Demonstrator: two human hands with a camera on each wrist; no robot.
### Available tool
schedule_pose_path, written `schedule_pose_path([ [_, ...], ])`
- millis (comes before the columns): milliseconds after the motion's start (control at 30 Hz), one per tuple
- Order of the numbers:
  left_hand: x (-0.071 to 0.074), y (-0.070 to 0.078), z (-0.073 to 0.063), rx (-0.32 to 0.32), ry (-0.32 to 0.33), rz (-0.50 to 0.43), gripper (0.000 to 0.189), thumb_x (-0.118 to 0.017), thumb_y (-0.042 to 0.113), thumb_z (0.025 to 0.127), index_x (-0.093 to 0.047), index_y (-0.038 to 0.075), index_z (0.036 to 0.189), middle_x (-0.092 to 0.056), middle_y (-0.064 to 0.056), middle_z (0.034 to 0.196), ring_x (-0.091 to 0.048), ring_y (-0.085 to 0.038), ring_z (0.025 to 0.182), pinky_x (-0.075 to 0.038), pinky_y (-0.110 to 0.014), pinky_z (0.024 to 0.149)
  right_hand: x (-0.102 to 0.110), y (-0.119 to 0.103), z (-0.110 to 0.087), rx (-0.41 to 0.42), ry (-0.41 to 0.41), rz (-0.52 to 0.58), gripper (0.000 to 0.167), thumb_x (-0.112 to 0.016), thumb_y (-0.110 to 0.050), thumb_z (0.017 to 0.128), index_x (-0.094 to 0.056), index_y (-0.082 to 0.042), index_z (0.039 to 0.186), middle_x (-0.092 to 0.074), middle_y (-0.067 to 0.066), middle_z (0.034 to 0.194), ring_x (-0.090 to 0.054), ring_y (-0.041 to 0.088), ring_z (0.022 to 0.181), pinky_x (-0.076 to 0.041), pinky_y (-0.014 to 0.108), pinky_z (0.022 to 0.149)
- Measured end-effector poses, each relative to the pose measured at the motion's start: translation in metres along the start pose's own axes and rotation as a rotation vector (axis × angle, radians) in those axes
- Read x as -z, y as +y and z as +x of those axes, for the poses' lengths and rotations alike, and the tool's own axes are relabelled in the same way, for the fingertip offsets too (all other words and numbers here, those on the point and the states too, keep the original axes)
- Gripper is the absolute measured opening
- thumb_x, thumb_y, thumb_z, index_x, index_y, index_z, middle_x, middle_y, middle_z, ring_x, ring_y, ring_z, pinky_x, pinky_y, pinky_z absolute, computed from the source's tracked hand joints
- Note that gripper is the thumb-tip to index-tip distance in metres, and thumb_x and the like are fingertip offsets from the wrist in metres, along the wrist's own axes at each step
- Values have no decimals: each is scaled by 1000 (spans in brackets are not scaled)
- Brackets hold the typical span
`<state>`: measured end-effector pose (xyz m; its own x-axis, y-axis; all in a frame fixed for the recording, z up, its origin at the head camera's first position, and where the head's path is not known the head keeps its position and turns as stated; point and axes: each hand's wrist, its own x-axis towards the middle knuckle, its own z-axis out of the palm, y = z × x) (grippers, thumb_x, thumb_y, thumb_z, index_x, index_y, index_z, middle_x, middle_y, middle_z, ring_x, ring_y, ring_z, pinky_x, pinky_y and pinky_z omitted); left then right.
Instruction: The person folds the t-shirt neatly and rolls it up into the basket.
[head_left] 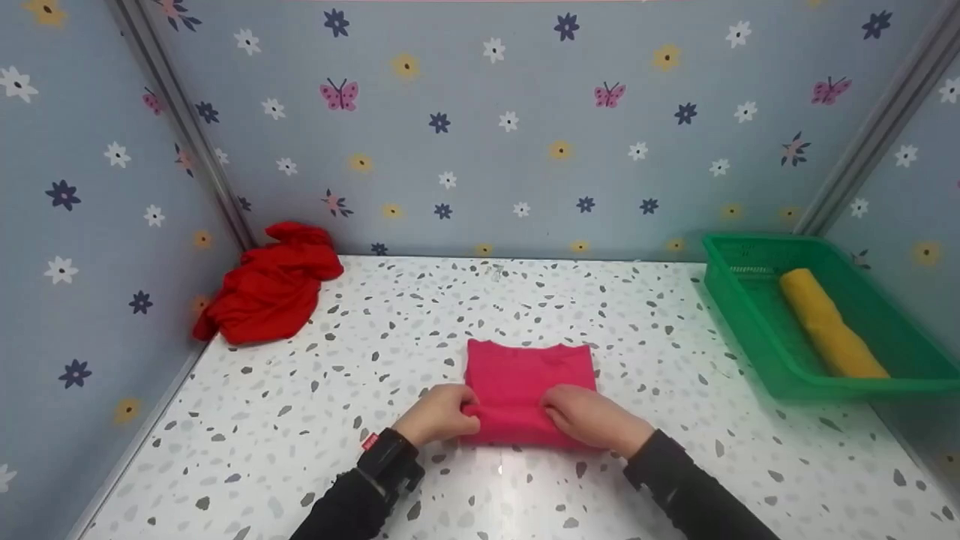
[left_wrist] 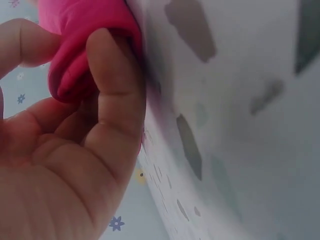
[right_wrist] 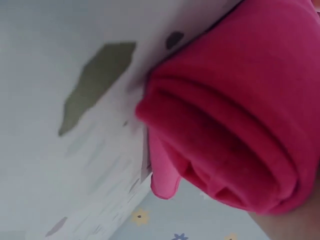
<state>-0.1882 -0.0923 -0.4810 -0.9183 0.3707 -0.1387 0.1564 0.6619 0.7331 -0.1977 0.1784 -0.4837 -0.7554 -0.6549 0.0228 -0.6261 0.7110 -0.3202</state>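
A pink cloth [head_left: 529, 371] lies on the speckled table, its near part rolled into a thick fold and its far part flat. My left hand [head_left: 441, 415] pinches the left end of the roll; in the left wrist view the fingers [left_wrist: 117, 75] curl under the rolled layers, with the thumb on the other side. On the right, my right hand [head_left: 592, 417] grips the roll near its other end, fingers bent over it. The right wrist view shows the coiled end of the pink roll [right_wrist: 215, 145] close up, with most of that hand hidden.
A crumpled red cloth [head_left: 274, 289] sits at the back left against the wall. At the right stands a green plastic basket [head_left: 750, 330] holding a rolled yellow cloth [head_left: 832, 326]. Flower-patterned panels [head_left: 495, 150] enclose the table [head_left: 315, 420] at the back and both sides.
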Motion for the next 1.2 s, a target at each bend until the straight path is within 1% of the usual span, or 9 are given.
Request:
schedule_pose_path([
  [133, 0, 0, 1, 1, -10, 5, 11, -68, 4, 73, -62, 10, 81, -57, 0, 73, -53, -14, 63, -46, -31, 59, 2, -10, -6, 24, 62, -75, 24, -63, -24, 97, -61, -9, 115, -60, 1, 99, -57, 16, 92, -51, 36, 87],
  [233, 0, -1, 2, 3, -16, 10, 11, -68, 5, 74, -63, 11, 81, -58, 1, 74, -54, -14, 64, -46, -31, 61, 3, -21, -14, 71, 115, -176, 40, -67, -29, 94, -59, -6, 126, -63, 7, 114, -58, 22, 107, -49, 38, 95],
  [367, 0, -1, 3, 4, -13, 25, 9, -67, 6, 75, -62, 11, 81, -58, 1, 74, -54, -15, 64, -46, -32, 62, 0, -35, -26, 116, 155, -341, 61, -74, -32, 88, -55, -3, 138, -57, 12, 135, -50, 29, 128, -43, 42, 104],
  [467, 0, -1, 4, 11, -10, 35, 8, -67, 6, 75, -62, 11, 79, -57, 1, 73, -53, -15, 65, -45, -32, 62, -3, -43, -34, 111, 144, -442, 69, -76, -33, 86, -51, -1, 141, -51, 15, 143, -45, 33, 134, -39, 44, 107],
  [567, 1, -1, 4, 21, -11, 34, 9, -68, 7, 74, -62, 11, 79, -57, 1, 73, -53, -15, 65, -45, -32, 61, -8, -47, -41, 76, 92, -500, 72, -73, -34, 88, -46, 1, 145, -46, 18, 148, -40, 34, 138, -36, 46, 109],
  [700, 0, 0, 3, 23, -7, 26, 9, -68, 7, 75, -62, 10, 80, -57, 1, 74, -53, -15, 66, -45, -31, 61, -13, -48, -44, 42, 42, -513, 70, -66, -33, 93, -40, 3, 148, -41, 20, 151, -36, 36, 140, -33, 47, 111],
  [833, -3, 2, 0, 13, 8, 31, 10, -66, 6, 75, -59, 9, 81, -55, 1, 72, -51, -15, 66, -44, -31, 60, -15, -45, -43, 41, 23, -492, 68, -65, -30, 94, -39, 3, 148, -42, 20, 151, -38, 35, 139, -33, 47, 111],
  [967, -7, 5, -6, -51, 57, 127, 11, -64, 6, 74, -57, 10, 82, -51, 1, 71, -48, -15, 66, -42, -31, 61, -15, -44, -42, 37, -7, -470, 69, -68, -28, 92, -40, 1, 148, -44, 17, 149, -41, 33, 137, -35, 45, 110],
  [1200, -14, 11, -20, -296, 252, 485, 29, -76, 11, 72, -64, 8, 98, -55, -1, 89, -52, -17, 82, -48, -34, 72, -14, -42, -39, 22, 0, -449, 63, -70, -21, 92, -45, -2, 147, -51, 15, 144, -47, 31, 132, -39, 44, 107],
])
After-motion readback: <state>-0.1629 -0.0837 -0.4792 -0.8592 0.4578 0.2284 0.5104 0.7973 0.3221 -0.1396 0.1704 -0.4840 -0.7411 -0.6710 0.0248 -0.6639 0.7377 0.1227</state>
